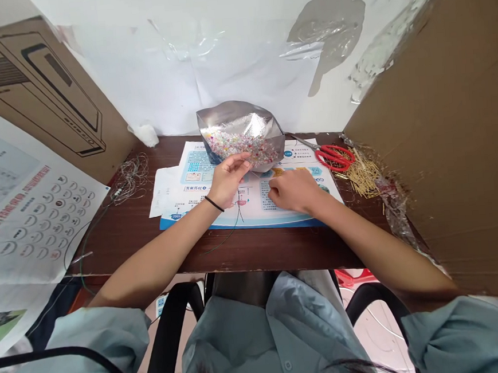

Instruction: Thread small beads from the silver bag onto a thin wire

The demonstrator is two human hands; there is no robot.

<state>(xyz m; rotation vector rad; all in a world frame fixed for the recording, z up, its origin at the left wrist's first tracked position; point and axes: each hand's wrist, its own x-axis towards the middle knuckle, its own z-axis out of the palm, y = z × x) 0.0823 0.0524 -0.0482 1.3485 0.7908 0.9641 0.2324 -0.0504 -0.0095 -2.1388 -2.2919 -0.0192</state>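
My left hand (228,182) is closed, thumb and fingertips pinched together in front of the bead bag. A thin dark thread (239,205) hangs from beneath it and curves down over the paper to the table edge. To the right, my right hand (294,190) is curled with thumb against fingers, low over the printed sheet; what it pinches is too small to see. Behind both hands stands an open silvery bag (265,122), with many small red, white and clear beads (232,144) inside. The left fingertips overlap its front rim in view.
Red-handled scissors (335,156) lie right of the bag, beside a pile of thin gold-coloured sticks (362,174) and crumpled clear plastic (398,215). Tangled thread (130,178) sits at left. Cardboard walls (452,136) flank the brown table (271,253). Under the hands lies a printed sheet (199,205).
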